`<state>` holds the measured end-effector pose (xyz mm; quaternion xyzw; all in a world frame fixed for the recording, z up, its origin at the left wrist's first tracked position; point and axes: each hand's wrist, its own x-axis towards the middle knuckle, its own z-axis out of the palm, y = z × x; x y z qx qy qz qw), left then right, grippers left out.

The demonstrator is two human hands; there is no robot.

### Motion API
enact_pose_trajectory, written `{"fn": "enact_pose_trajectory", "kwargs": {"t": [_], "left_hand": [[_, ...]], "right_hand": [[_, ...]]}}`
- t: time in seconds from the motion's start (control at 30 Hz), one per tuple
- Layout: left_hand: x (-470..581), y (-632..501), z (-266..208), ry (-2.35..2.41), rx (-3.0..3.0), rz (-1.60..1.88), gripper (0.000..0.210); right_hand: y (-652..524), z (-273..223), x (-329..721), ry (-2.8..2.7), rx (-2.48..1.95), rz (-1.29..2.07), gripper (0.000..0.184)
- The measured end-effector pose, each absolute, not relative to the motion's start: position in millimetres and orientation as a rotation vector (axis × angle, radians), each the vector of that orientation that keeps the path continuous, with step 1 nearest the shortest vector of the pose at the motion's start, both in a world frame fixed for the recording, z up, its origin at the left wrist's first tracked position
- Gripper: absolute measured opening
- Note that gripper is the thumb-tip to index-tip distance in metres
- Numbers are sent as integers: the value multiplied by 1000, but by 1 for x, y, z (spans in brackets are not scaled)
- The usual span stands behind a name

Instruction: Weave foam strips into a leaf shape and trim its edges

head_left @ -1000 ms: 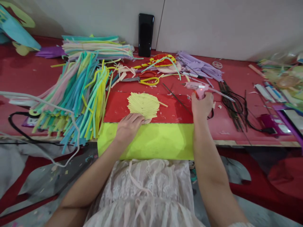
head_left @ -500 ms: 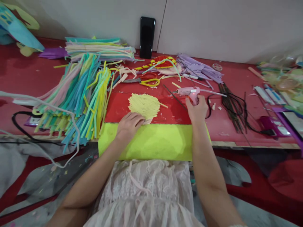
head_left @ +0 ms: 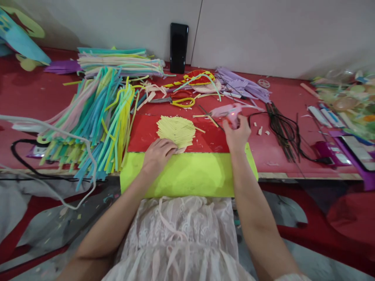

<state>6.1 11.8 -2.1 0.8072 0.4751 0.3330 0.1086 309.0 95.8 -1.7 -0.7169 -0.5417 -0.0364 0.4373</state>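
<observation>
My right hand (head_left: 238, 134) is wrapped round the handle of a pink hot glue gun (head_left: 227, 111), whose small light glows and whose nozzle points left. My left hand (head_left: 159, 154) lies at the lower left edge of a pale yellow leaf-shaped piece (head_left: 176, 130) made of slanted pipe cleaner strips, its fingers bent together and holding that edge. Beneath the fingers a bit of light pink backing shows. The piece rests on a red mat (head_left: 143, 132), above a bright yellow-green sheet (head_left: 187, 175) at the table edge. Loose pale strips lie just left of the gun's nozzle.
Bundles of coloured pipe cleaners (head_left: 88, 113) fill the left side. Yellow-handled scissors (head_left: 183, 102) and purple pipe cleaners (head_left: 243, 86) lie behind the mat. A black phone (head_left: 178, 48) leans on the wall. Dark stems (head_left: 281, 136) and a black cord lie at right.
My right hand has moved the glue gun slightly left, toward the leaf-shaped piece. The left hand stays at the edge of the piece. The whole view has shifted a little.
</observation>
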Motion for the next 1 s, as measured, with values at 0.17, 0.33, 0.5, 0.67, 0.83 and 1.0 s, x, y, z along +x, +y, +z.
{"fn": "enact_pose_trajectory", "kwargs": {"t": [0.17, 0.33, 0.5, 0.67, 0.83, 1.0], "left_hand": [[7, 12, -2, 1397, 2363, 1000, 13], [8, 8, 3, 1409, 2423, 971, 16], [5, 10, 0, 1324, 2309, 1027, 15], [2, 11, -2, 1293, 2193, 1052, 13], [1, 10, 2, 1289, 2106, 1030, 13], [-1, 10, 1, 1277, 2046, 1038, 14]], "right_hand": [[97, -2, 316, -1255, -1776, -211, 42], [79, 0, 302, -1217, -1699, -243, 43], [44, 0, 278, -1490, -1712, -112, 55], [20, 3, 257, -1737, -1734, -18, 47], [13, -3, 246, -1810, -1732, -14, 38], [11, -8, 247, -1829, -1679, -49, 36]]}}
